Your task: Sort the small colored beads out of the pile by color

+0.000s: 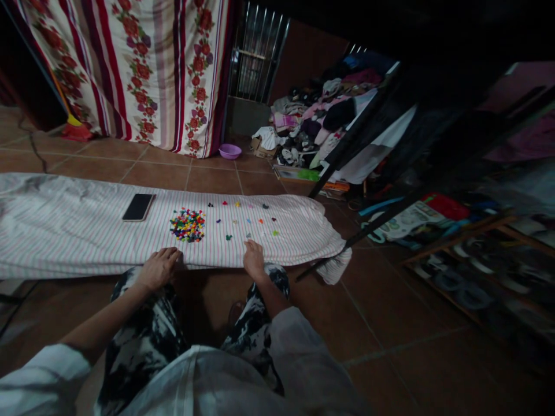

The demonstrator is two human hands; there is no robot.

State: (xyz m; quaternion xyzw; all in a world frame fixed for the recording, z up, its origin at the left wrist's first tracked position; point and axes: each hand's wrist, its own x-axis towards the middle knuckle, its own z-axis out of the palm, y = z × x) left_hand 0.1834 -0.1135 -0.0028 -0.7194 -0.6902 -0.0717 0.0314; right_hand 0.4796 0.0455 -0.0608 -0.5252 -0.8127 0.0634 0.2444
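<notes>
A dense pile of small multicoloured pieces lies on a striped cloth. To its right, small groups of such pieces sit apart by colour, in loose rows. My right hand is at the cloth's near side, fingers drawn together just below a grey group; whatever its fingertips hold is too small to make out. Dark green pieces and lime green pieces lie to either side. My left hand rests at the cloth's near edge, below the pile, fingers stretched out and holding nothing visible.
A phone lies on the cloth left of the pile. Beyond stand a floral curtain, a purple basin and a heap of clothes. A dark slanted pole crosses at the right, near a shoe rack.
</notes>
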